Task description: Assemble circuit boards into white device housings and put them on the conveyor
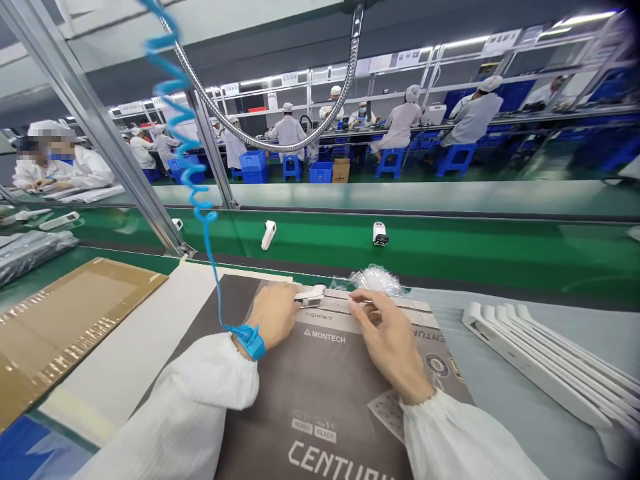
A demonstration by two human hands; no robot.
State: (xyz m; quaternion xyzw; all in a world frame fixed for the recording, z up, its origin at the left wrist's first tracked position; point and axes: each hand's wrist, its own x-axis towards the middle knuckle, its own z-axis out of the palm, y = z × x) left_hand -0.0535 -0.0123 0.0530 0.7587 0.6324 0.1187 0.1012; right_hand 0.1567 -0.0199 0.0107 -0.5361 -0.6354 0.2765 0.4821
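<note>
The left hand (274,316) pinches a white device (314,295) near the Montech cardboard's (280,387) far edge. Its long axis points crosswise toward the loosely spread right hand (394,343).

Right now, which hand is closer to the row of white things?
Right. The right hand is over the dark box, left of that white row; the left hand is farther left, at a small white device.

White device (314,295): partly hidden by my left hand (274,316). White stack (537,360), 4 o'clock: cut off, right edge.
</note>
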